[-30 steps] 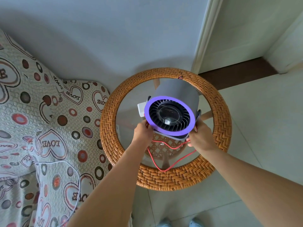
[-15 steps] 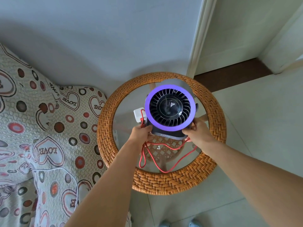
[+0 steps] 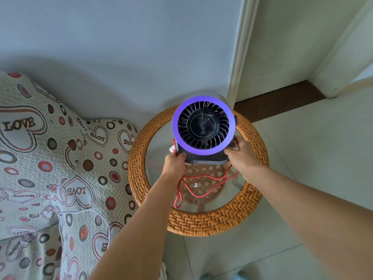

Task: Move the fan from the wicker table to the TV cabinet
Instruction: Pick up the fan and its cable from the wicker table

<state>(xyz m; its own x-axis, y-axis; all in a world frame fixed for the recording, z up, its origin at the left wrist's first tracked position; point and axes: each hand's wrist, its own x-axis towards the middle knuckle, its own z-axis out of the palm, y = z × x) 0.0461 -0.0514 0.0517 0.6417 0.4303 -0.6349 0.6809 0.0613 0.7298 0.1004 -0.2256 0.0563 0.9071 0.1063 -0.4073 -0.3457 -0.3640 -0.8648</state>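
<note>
Both hands, left [image 3: 175, 164] and right [image 3: 243, 156], grip the fan [image 3: 203, 126] over the bench's [image 3: 212, 223] far rim; open floor [image 3: 314, 158] lies right, sofa [image 3: 60, 158] left.

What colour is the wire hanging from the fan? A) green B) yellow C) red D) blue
C: the wire that droops from the fan and loops over the glass of the table is red, while the left hand and right hand grip the fan's base.
</note>
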